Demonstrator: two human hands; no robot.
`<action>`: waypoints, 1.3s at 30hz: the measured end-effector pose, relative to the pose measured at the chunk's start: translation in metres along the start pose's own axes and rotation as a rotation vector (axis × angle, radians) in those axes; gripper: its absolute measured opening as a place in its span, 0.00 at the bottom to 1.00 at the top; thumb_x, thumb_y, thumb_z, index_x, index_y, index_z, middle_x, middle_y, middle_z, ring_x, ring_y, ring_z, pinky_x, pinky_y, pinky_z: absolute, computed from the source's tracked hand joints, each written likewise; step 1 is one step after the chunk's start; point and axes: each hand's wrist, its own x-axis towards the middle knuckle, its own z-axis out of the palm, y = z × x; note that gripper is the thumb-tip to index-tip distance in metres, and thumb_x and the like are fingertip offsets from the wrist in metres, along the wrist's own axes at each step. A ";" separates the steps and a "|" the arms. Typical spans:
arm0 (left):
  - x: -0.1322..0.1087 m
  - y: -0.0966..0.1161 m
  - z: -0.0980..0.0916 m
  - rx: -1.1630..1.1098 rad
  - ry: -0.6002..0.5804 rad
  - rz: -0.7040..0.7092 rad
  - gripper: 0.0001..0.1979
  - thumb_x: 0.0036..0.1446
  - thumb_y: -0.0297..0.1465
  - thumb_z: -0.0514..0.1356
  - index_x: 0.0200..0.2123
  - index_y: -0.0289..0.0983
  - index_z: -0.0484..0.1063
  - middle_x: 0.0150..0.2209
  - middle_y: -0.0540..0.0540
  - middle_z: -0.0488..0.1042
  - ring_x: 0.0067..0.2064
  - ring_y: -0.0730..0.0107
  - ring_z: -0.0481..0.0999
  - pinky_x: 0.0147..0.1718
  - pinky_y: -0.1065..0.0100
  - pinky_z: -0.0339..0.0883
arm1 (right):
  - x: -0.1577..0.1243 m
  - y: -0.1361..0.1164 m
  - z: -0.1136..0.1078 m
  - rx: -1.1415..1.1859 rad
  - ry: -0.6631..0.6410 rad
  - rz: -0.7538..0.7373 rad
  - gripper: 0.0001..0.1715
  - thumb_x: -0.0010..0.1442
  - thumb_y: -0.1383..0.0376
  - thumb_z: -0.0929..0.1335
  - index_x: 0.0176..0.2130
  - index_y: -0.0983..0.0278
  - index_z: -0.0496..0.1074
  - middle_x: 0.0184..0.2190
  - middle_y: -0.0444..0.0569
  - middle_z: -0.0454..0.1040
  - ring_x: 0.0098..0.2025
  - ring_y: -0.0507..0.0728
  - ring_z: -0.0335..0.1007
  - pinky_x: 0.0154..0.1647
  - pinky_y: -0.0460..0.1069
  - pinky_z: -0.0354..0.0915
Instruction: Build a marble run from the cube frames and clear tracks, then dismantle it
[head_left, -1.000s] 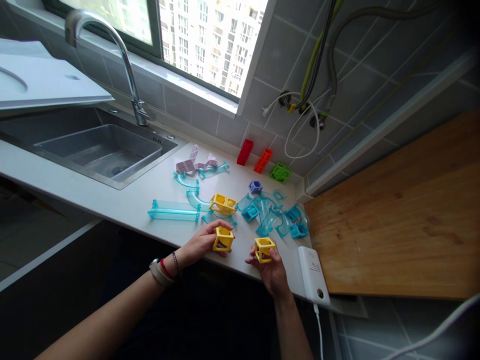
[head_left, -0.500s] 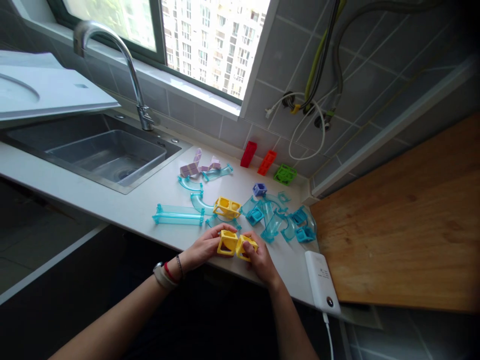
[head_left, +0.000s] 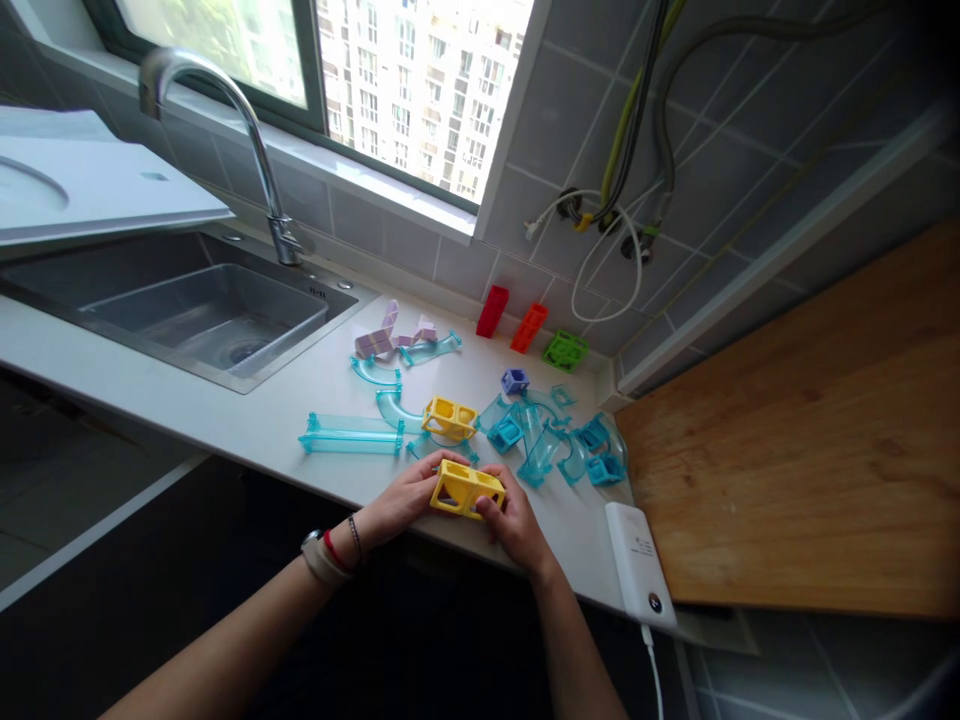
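Two yellow hollow cube blocks (head_left: 466,488) sit side by side, touching, at the counter's front edge. My left hand (head_left: 411,492) is closed around the left block, its fingers behind it. My right hand (head_left: 516,520) grips the right block, thumb on the near face. Just beyond them lies another yellow block pair (head_left: 450,418) on the counter. Around it are clear teal track pieces: a long straight one (head_left: 352,434) to the left, curved ones (head_left: 399,412) nearer, and a pile with teal cubes (head_left: 505,432) to the right.
Red (head_left: 492,311), orange (head_left: 529,327) and green blocks (head_left: 565,350) stand by the tiled wall, with a purple cube (head_left: 514,381) nearer. Pale lilac pieces (head_left: 373,343) lie beside the sink (head_left: 217,320). A white power bank (head_left: 640,562) sits at the right by a wooden board (head_left: 787,450).
The two yellow blocks, tilted apart with a gap before, now meet in a line. My right hand has turned its block against the left one. The view has shifted slightly.
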 end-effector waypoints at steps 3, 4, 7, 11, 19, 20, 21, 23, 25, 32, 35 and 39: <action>0.000 -0.003 0.001 -0.050 0.031 0.015 0.17 0.55 0.39 0.67 0.44 0.37 0.72 0.35 0.49 0.77 0.33 0.71 0.75 0.33 0.73 0.67 | -0.002 0.004 0.002 -0.034 0.049 -0.085 0.27 0.57 0.50 0.74 0.51 0.58 0.67 0.34 0.43 0.72 0.30 0.54 0.67 0.26 0.44 0.66; 0.000 -0.004 0.001 -0.055 0.035 0.032 0.17 0.55 0.40 0.67 0.43 0.37 0.72 0.37 0.47 0.78 0.34 0.70 0.76 0.34 0.72 0.68 | -0.002 0.006 0.003 -0.048 0.070 -0.114 0.28 0.56 0.52 0.74 0.52 0.58 0.67 0.34 0.44 0.72 0.32 0.54 0.68 0.29 0.45 0.67; -0.003 -0.001 -0.001 -0.028 0.065 0.108 0.19 0.55 0.40 0.68 0.45 0.37 0.71 0.46 0.42 0.78 0.41 0.64 0.79 0.40 0.68 0.71 | -0.003 0.007 0.007 -0.087 0.141 -0.190 0.26 0.55 0.54 0.76 0.50 0.57 0.69 0.40 0.46 0.73 0.36 0.56 0.71 0.35 0.48 0.69; -0.009 0.007 -0.007 0.084 0.132 0.229 0.25 0.54 0.35 0.70 0.52 0.41 0.65 0.55 0.40 0.74 0.46 0.60 0.79 0.44 0.63 0.73 | -0.005 0.002 0.009 -0.151 0.173 -0.285 0.25 0.54 0.58 0.77 0.50 0.55 0.72 0.47 0.49 0.74 0.47 0.61 0.71 0.44 0.52 0.69; -0.040 0.031 -0.011 0.536 0.012 0.275 0.31 0.57 0.31 0.67 0.62 0.42 0.63 0.64 0.36 0.66 0.65 0.50 0.65 0.62 0.52 0.60 | -0.004 -0.001 0.004 -0.122 0.232 -0.363 0.27 0.52 0.61 0.78 0.51 0.54 0.74 0.47 0.49 0.77 0.50 0.64 0.71 0.54 0.59 0.66; -0.041 0.032 -0.010 0.629 0.005 0.288 0.33 0.55 0.31 0.68 0.63 0.43 0.63 0.63 0.37 0.67 0.65 0.50 0.64 0.64 0.51 0.57 | -0.004 -0.001 0.004 -0.115 0.205 -0.376 0.28 0.51 0.61 0.78 0.51 0.54 0.74 0.47 0.49 0.77 0.50 0.64 0.71 0.54 0.60 0.66; -0.042 0.033 -0.009 0.714 0.001 0.295 0.35 0.54 0.30 0.69 0.64 0.44 0.63 0.62 0.38 0.69 0.65 0.50 0.65 0.65 0.50 0.56 | -0.004 -0.002 0.004 -0.109 0.180 -0.387 0.28 0.51 0.61 0.78 0.51 0.54 0.74 0.47 0.49 0.77 0.51 0.65 0.72 0.54 0.60 0.66; -0.039 0.031 -0.006 0.821 -0.002 0.305 0.35 0.52 0.31 0.70 0.62 0.44 0.65 0.58 0.39 0.73 0.61 0.51 0.70 0.64 0.50 0.57 | -0.005 -0.002 0.004 -0.101 0.136 -0.390 0.27 0.52 0.62 0.77 0.52 0.54 0.75 0.47 0.49 0.78 0.50 0.65 0.72 0.54 0.60 0.66; -0.034 0.027 -0.005 0.841 0.005 0.308 0.31 0.52 0.32 0.70 0.59 0.43 0.68 0.54 0.40 0.76 0.58 0.52 0.73 0.62 0.50 0.62 | -0.006 -0.003 0.004 -0.101 0.121 -0.369 0.26 0.54 0.63 0.77 0.52 0.54 0.74 0.46 0.49 0.78 0.49 0.64 0.73 0.53 0.59 0.68; -0.027 0.018 -0.004 0.844 0.018 0.290 0.30 0.53 0.32 0.69 0.58 0.42 0.66 0.54 0.40 0.75 0.57 0.53 0.73 0.58 0.54 0.66 | -0.008 -0.006 0.004 -0.111 0.106 -0.363 0.23 0.55 0.62 0.75 0.50 0.56 0.74 0.43 0.48 0.78 0.45 0.62 0.75 0.47 0.55 0.69; -0.029 0.013 -0.007 0.809 0.010 0.278 0.27 0.54 0.32 0.69 0.57 0.41 0.67 0.54 0.39 0.74 0.58 0.51 0.73 0.59 0.53 0.66 | -0.008 -0.009 0.004 -0.101 0.110 -0.373 0.23 0.53 0.63 0.76 0.49 0.57 0.75 0.43 0.48 0.78 0.45 0.62 0.75 0.47 0.54 0.69; -0.029 0.003 -0.011 0.780 0.021 0.301 0.26 0.54 0.31 0.69 0.55 0.41 0.67 0.56 0.39 0.72 0.58 0.50 0.72 0.59 0.53 0.66 | -0.009 -0.010 0.004 -0.116 0.119 -0.381 0.24 0.52 0.64 0.76 0.49 0.57 0.74 0.42 0.47 0.77 0.44 0.61 0.75 0.45 0.53 0.69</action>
